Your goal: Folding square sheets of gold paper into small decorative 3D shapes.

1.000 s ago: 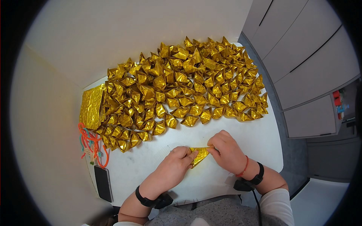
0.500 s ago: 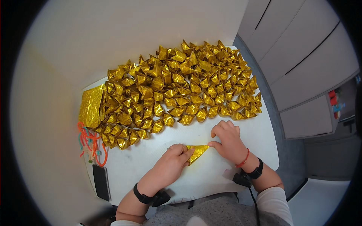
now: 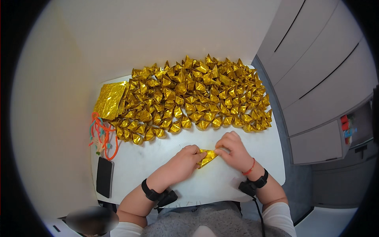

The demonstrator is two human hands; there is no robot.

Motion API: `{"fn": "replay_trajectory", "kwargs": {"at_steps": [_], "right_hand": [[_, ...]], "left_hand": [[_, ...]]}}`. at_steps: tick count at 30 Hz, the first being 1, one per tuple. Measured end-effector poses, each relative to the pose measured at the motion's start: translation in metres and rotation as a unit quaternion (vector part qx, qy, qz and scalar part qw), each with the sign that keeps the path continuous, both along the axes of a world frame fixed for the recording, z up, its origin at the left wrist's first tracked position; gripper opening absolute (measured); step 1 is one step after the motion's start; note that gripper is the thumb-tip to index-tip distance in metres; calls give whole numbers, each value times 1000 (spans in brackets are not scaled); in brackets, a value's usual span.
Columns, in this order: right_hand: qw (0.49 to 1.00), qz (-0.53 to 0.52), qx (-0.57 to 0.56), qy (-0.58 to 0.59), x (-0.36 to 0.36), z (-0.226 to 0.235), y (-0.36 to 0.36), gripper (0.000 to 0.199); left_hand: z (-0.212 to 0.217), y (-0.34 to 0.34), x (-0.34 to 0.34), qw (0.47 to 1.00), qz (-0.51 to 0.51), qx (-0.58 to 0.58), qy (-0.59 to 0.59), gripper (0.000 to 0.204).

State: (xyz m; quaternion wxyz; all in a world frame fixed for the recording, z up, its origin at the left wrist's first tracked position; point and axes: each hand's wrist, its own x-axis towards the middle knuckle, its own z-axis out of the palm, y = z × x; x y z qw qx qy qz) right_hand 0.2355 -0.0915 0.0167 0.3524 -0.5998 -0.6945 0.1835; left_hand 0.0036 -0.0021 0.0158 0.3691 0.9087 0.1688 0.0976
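Observation:
A partly folded gold foil paper (image 3: 207,157) lies between my two hands near the front of the white table. My left hand (image 3: 185,161) grips its left side, fingers on top. At its right corner, my right hand (image 3: 233,152) pinches the foil between thumb and fingers. Beyond my hands spread many finished gold foil ingots (image 3: 177,98), boat-shaped with pointed ends, packed in rows. To their left sits a stack of flat gold foil sheets (image 3: 110,98).
Orange and teal cords (image 3: 103,134) lie tangled at the table's left side, with a dark phone (image 3: 104,177) below them. The white table (image 3: 158,193) meets a wall at the back. Grey cabinets (image 3: 316,98) stand to the right. A black cable (image 3: 258,215) hangs by my right wrist.
My right hand has closed its fingers onto the foil's right corner, and the foil now looks shorter, its shape less sharply triangular. The whole view has shifted slightly.

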Motion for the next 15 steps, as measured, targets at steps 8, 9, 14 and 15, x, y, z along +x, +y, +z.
{"fn": "replay_trajectory", "kwargs": {"at_steps": [8,9,14,15], "right_hand": [[992,-12,-32,-126,-15,-4,-3,22],[991,-17,-33,-130,-15,-3,-4,23],[989,-30,-31,-139,-13,-9,-7,22],[990,-29,-31,-134,-13,-11,-7,22]], "left_hand": [[13,3,0,1000,-8,-22,7,47],[20,3,2,999,-5,-33,20,45],[27,-2,29,992,24,53,116,39],[20,-3,34,988,48,96,111,42]]}}
